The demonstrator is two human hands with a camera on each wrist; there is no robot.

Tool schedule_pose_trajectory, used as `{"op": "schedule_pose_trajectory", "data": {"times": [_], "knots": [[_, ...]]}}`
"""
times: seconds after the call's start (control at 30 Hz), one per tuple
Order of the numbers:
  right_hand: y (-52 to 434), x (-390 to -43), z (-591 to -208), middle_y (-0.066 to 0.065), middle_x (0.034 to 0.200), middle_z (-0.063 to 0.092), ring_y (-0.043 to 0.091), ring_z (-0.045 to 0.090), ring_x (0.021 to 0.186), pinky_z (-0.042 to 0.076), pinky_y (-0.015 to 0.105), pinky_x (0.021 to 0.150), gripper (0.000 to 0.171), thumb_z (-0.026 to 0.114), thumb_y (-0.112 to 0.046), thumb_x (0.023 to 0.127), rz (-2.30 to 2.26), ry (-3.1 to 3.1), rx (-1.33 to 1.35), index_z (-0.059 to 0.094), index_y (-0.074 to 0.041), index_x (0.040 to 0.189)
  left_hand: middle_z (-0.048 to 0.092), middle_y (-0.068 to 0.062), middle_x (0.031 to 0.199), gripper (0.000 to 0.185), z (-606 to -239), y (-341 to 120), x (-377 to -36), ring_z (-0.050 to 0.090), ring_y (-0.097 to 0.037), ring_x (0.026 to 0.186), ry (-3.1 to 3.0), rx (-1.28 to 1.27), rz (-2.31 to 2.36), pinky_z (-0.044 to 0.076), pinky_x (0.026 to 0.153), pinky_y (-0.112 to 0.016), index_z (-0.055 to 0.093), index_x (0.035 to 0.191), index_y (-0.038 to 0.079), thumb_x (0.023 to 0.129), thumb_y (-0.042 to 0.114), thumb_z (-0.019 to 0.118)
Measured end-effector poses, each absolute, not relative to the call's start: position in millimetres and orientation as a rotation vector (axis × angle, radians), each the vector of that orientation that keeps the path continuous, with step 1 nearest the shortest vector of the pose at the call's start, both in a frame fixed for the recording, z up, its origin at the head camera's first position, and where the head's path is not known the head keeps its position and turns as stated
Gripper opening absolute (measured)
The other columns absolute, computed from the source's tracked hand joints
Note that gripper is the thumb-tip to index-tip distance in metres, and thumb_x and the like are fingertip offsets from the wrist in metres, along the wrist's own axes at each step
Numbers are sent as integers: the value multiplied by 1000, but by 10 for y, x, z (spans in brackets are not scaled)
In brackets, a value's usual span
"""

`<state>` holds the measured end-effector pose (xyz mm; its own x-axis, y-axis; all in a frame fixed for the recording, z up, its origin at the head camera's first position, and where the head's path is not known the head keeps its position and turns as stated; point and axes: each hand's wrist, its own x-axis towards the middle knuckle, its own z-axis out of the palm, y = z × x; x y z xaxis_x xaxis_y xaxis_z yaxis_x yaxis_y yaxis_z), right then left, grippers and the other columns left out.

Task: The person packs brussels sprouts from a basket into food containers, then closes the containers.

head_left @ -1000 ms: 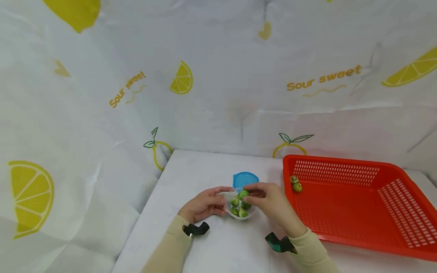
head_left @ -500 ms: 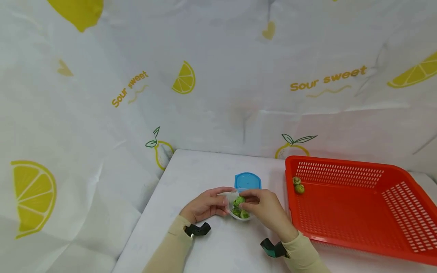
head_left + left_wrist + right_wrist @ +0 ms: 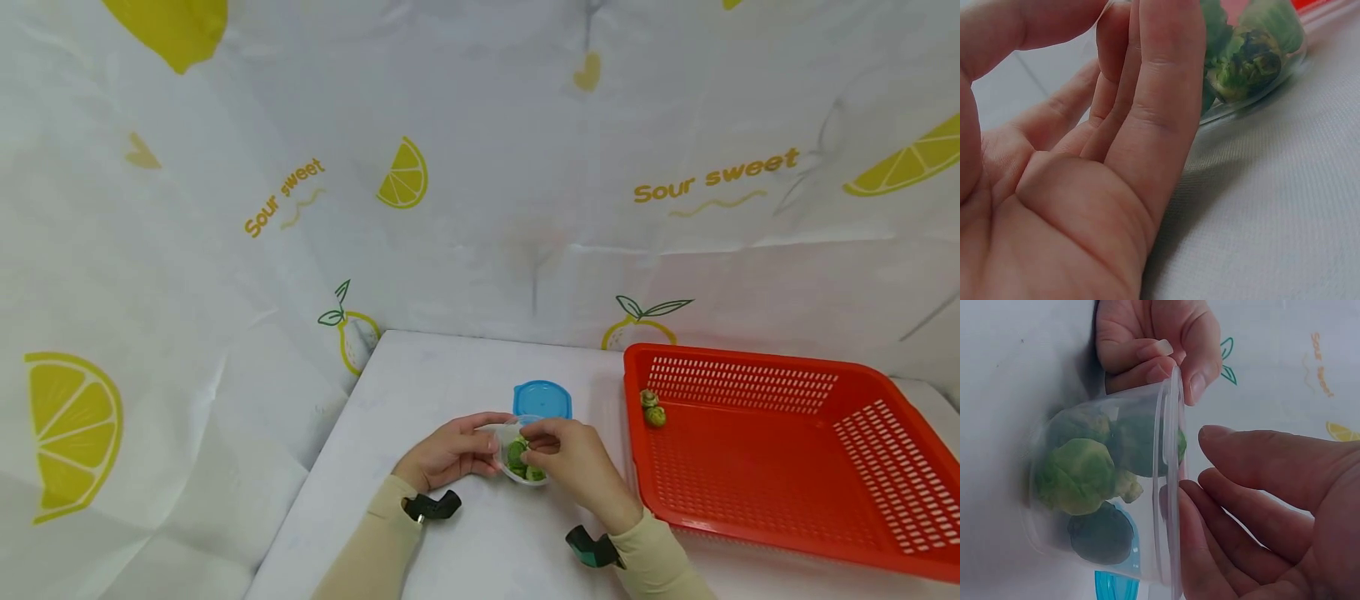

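Note:
A small clear plastic cup (image 3: 508, 468) holds several green Brussels sprouts (image 3: 517, 454) and stands on the white table. My left hand (image 3: 450, 454) pinches its rim from the left, thumb and fingers on the wall. In the right wrist view the cup (image 3: 1169, 425) shows the sprouts (image 3: 1079, 475) inside, with the left hand (image 3: 1154, 337) on its lip. My right hand (image 3: 573, 458) lies over the cup's mouth with relaxed fingers (image 3: 1254, 506) touching the rim and nothing visible between them. The left wrist view shows the left hand (image 3: 1116, 156) beside the cup (image 3: 1254, 103).
A blue lid (image 3: 542, 399) lies flat just behind the cup. A red slotted basket (image 3: 750, 358) stands at the right with two sprouts (image 3: 652, 410) in its near-left corner. A lemon-print cloth forms the backdrop and covers the left side.
My right hand carried a sprout from above the cup down into it and shifted left; its fingers now rest at the cup's mouth. The left hand kept its hold.

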<state>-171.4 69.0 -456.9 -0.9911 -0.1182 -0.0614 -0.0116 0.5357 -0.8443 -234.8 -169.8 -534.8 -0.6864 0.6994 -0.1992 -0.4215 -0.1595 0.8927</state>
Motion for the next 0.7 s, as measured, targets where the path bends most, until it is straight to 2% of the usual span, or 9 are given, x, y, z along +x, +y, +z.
{"op": "schedule_pose_trajectory", "data": {"times": [0.17, 0.37, 0.7], "knots": [[721, -1700, -4556, 2, 102, 81, 15, 76, 91, 68, 36, 84, 22, 87, -7, 90, -1451, 2666, -117, 82, -8, 111, 69, -5, 102, 54, -5335, -1652, -2353, 74, -14, 85, 1350, 339, 1919, 65, 82, -26, 46, 163, 10, 109, 5, 56], [758, -1641, -4474, 0, 102, 81, 14, 76, 92, 68, 35, 85, 22, 86, -9, 91, -1456, 2666, -107, 83, -10, 112, 68, -5, 106, 55, -5325, -1614, -2361, 73, -14, 87, 1357, 343, 1916, 65, 82, -26, 48, 161, 11, 108, 7, 60], [1060, -1482, -3901, 0, 112, 81, 12, 75, 98, 67, 34, 90, 21, 83, -19, 97, -1376, 2690, -321, 82, -15, 117, 69, -3, 100, 54, -5361, -1673, -2338, 74, -13, 86, 1388, 341, 1909, 65, 84, -26, 49, 161, 11, 108, 9, 61]]}}
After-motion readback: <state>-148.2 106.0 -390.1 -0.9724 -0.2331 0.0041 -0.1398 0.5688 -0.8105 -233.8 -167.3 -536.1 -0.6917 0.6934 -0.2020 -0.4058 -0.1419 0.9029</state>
